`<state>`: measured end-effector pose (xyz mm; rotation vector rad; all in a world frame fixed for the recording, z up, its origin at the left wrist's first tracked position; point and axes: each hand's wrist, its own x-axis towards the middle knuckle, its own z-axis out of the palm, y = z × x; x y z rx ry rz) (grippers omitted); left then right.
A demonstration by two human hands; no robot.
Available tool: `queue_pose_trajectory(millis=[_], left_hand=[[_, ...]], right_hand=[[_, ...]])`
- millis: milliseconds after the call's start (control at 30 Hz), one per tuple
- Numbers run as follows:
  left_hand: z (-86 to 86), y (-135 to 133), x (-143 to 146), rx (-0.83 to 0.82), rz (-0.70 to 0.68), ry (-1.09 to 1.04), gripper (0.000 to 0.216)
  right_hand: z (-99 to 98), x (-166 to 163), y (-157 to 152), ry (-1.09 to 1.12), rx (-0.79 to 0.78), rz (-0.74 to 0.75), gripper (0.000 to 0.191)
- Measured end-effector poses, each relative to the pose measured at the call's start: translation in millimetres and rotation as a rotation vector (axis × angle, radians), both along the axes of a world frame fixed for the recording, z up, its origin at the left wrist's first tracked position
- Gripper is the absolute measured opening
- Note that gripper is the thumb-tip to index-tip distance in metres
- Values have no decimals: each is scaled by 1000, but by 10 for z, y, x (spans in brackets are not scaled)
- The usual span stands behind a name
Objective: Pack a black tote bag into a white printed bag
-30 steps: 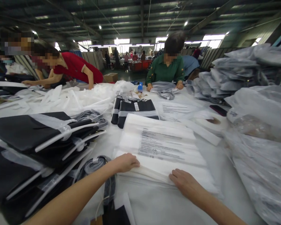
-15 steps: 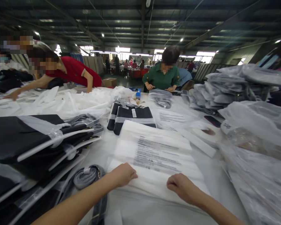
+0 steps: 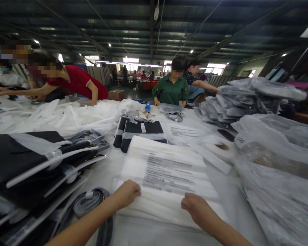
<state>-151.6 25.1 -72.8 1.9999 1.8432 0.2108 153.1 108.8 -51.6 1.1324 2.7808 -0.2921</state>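
A stack of white plastic bags (image 3: 166, 171) with printed black text lies flat on the table in front of me. My left hand (image 3: 127, 193) rests on the stack's near left edge with its fingers curled onto the top bag. On the near right edge my right hand (image 3: 195, 206) does the same, fingers bent and pinching the bag's rim. Just beyond the stack lie folded black items (image 3: 141, 131) wrapped in clear film.
Piled black bagged items (image 3: 33, 164) fill the left, with a grey strap (image 3: 88, 203) beside my left arm. Heaps of clear-bagged goods (image 3: 277, 153) stand at the right. Across the table are a person in green (image 3: 171, 90) and a person in red (image 3: 74, 82).
Both hands have stayed on the near edge of the bag stack, shifting slightly closer to me. The camera tilted up; the person in red reached further left.
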Motion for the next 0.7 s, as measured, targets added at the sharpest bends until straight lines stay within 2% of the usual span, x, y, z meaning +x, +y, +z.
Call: queue_pose_trajectory(millis=[233, 333, 433, 500, 533, 600, 700], left_hand=[[-147, -98, 6, 61, 85, 22, 16], [-166, -139, 5, 83, 64, 25, 26], [-106, -261, 62, 256, 21, -25, 30], [-35, -377, 195, 417, 82, -119, 32], [-3, -427, 298, 435, 147, -201, 34], [28, -476, 563, 252, 308, -440, 40], [-28, -375, 992, -214, 515, -879, 47]], right_hand=[[-28, -1, -85, 54, -20, -128, 9], [-32, -16, -132, 88, -23, -27, 16], [-30, -58, -174, 77, 20, 80, 26], [-27, -93, -181, 135, 14, 15, 23], [-25, -108, -179, 184, -6, -43, 19], [-24, -127, -173, 266, -60, -151, 12], [-29, -129, -184, 337, -106, -242, 15]])
